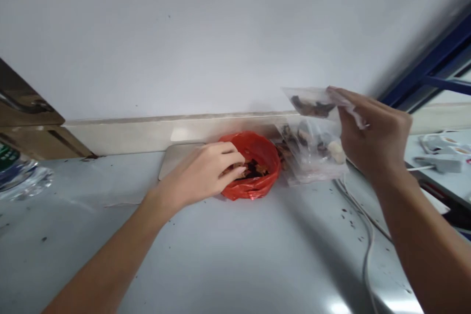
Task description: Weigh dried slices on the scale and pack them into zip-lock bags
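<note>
A red plastic bag (257, 191), its mouth spread wide like a bowl, stands near the wall with dried brown and dark pieces (257, 169) inside. My left hand (209, 169) reaches over its left rim, fingers curled and closed together at the opening; what they hold, if anything, is hidden. Up to the right, my right hand (371, 127) is closed on the edge of a small clear plastic bag (309, 103) holding dark dried pieces. Below it, more clear plastic bags (312, 157) with brown and pale pieces lie beside the red bag.
A flat pale metallic plate (178, 154) lies behind my left hand. At left are a clear plastic bottle (25, 179) and a brown cabinet (29, 108). White cables (370, 240), a power strip (445, 162) and a blue frame (423, 68) are at right. Dark crumbs dot the grey tabletop (221, 265).
</note>
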A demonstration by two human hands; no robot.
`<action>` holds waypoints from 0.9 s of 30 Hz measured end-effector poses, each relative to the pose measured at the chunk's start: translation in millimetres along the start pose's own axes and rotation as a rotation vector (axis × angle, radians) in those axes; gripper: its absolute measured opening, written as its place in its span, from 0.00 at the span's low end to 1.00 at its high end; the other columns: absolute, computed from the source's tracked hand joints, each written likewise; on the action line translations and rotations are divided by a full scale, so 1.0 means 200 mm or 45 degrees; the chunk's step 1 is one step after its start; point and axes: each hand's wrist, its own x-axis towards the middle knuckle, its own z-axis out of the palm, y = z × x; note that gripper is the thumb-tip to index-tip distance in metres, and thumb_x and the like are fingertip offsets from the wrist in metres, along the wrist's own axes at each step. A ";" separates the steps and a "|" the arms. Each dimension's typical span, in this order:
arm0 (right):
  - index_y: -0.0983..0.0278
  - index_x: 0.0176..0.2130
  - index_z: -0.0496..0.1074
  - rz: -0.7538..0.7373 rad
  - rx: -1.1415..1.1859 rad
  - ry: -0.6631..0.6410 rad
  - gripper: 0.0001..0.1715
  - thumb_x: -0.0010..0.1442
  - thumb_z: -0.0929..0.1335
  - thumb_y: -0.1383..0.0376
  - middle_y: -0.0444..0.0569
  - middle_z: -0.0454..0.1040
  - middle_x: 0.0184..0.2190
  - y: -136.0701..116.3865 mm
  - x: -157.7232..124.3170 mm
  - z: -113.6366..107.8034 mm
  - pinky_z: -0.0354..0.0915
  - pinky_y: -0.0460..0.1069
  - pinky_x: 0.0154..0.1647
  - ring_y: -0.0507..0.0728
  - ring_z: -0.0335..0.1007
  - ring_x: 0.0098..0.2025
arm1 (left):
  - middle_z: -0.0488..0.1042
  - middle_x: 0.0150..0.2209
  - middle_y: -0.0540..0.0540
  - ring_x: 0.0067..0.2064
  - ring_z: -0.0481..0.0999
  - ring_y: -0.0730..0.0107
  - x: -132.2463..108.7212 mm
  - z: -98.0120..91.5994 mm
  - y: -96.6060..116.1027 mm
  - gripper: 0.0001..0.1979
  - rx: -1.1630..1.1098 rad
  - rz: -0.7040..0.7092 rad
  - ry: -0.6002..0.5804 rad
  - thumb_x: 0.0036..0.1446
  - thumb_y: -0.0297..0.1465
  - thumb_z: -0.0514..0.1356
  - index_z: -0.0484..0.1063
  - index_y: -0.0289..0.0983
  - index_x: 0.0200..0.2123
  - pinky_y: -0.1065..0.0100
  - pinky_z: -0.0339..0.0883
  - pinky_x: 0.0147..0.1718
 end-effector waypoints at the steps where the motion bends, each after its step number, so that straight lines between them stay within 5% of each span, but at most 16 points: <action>1: 0.59 0.57 0.80 -0.082 -0.088 -0.086 0.29 0.62 0.63 0.74 0.54 0.79 0.57 0.05 -0.02 -0.01 0.71 0.63 0.62 0.66 0.77 0.60 | 0.81 0.43 0.47 0.39 0.80 0.66 0.01 0.02 0.02 0.12 -0.022 0.005 -0.035 0.72 0.31 0.56 0.81 0.38 0.40 0.67 0.70 0.37; 5: 0.60 0.64 0.73 -0.323 -0.165 -0.652 0.35 0.59 0.64 0.72 0.55 0.68 0.68 0.23 -0.11 0.02 0.62 0.68 0.70 0.69 0.62 0.71 | 0.80 0.46 0.46 0.42 0.80 0.65 0.07 0.06 0.07 0.12 -0.100 -0.007 -0.136 0.72 0.31 0.56 0.80 0.39 0.47 0.66 0.71 0.41; 7: 0.62 0.68 0.69 -0.311 -0.079 -0.750 0.33 0.65 0.64 0.63 0.57 0.62 0.72 0.29 -0.16 0.07 0.58 0.69 0.72 0.70 0.55 0.74 | 0.80 0.46 0.46 0.42 0.80 0.66 0.09 0.07 0.09 0.12 -0.112 -0.021 -0.162 0.72 0.32 0.55 0.80 0.40 0.47 0.66 0.71 0.41; 13: 0.56 0.71 0.65 -0.116 0.158 -0.751 0.42 0.66 0.64 0.41 0.52 0.57 0.74 0.25 -0.18 0.08 0.53 0.70 0.73 0.70 0.49 0.76 | 0.80 0.45 0.46 0.42 0.79 0.65 0.12 0.07 0.11 0.13 -0.147 -0.038 -0.200 0.72 0.33 0.54 0.80 0.40 0.47 0.65 0.72 0.42; 18: 0.54 0.65 0.72 0.086 0.131 -0.545 0.35 0.72 0.57 0.43 0.50 0.66 0.70 0.19 -0.12 0.05 0.54 0.70 0.73 0.67 0.57 0.74 | 0.79 0.47 0.46 0.43 0.79 0.65 0.08 0.05 0.09 0.13 -0.185 -0.094 -0.173 0.72 0.32 0.55 0.80 0.39 0.47 0.65 0.70 0.40; 27: 0.59 0.56 0.79 -0.045 0.041 -0.359 0.29 0.72 0.59 0.49 0.56 0.77 0.61 0.07 -0.05 0.15 0.61 0.71 0.68 0.69 0.69 0.66 | 0.78 0.42 0.49 0.39 0.77 0.68 0.04 0.01 0.06 0.11 -0.185 -0.129 -0.131 0.72 0.33 0.56 0.79 0.39 0.41 0.67 0.66 0.36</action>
